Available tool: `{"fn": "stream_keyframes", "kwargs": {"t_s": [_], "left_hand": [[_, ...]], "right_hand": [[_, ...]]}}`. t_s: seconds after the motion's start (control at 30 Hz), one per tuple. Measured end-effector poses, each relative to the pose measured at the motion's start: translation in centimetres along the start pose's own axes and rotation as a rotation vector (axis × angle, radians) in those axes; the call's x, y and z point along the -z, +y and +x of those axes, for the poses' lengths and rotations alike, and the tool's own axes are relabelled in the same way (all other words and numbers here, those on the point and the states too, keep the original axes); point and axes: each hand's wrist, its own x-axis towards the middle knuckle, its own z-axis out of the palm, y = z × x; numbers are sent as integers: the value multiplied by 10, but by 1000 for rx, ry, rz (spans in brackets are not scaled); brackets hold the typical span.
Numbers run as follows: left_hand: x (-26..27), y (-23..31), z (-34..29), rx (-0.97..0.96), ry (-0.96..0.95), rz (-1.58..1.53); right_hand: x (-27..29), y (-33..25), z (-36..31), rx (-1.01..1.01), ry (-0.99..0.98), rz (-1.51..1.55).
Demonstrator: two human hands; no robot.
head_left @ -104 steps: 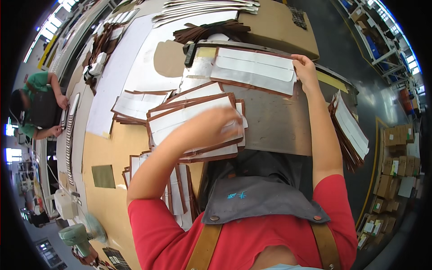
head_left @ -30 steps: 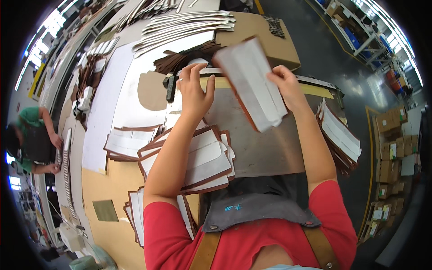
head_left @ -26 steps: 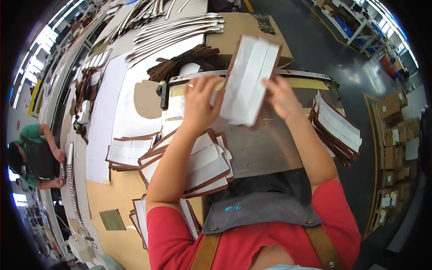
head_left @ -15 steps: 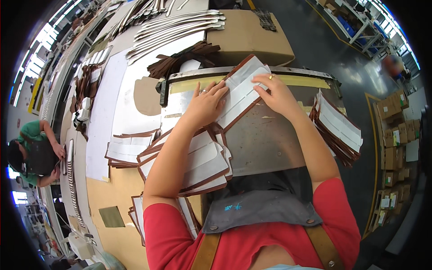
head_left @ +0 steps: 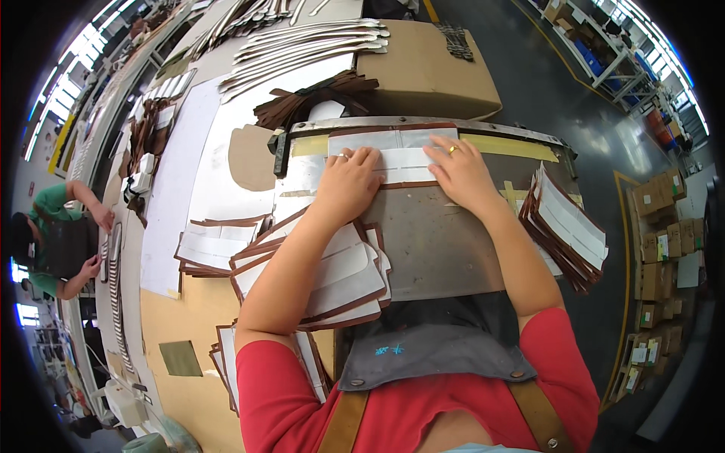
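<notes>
A flat white panel with brown edges, apparently leather-backed, lies crosswise on the grey metal plate of a bench machine, along its far bar. My left hand rests with its fingers laid on the panel's left part. On the right end my right hand, with a ring on one finger, lies with fingers spread. Neither hand is wrapped round the panel. Beside my left forearm is a fanned stack of similar panels, partly hidden by that arm. Another stack stands beyond my right forearm.
More panels lie on the table at left. Behind the plate are a bundle of brown strips, long pale strips and a cardboard box. A person in a green sleeve works far left. Cartons stand at right.
The panel has turned from a slant to lie straight along the far bar. Both hands have turned with it, still laid on it; the right one has come slightly nearer me.
</notes>
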Motion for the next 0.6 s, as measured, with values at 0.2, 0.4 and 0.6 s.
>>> {"fn": "stream_keyframes", "kwargs": {"t_s": [0.2,0.4,0.6], "left_hand": [[-20,-19,3,-1,109,82],[-24,-20,6,-41,124,76],[-27,-20,10,-47,184,73]], "right_hand": [[4,7,-5,-78,-98,88],[2,10,-5,-73,-61,32],[3,11,-1,-81,-75,17]]}}
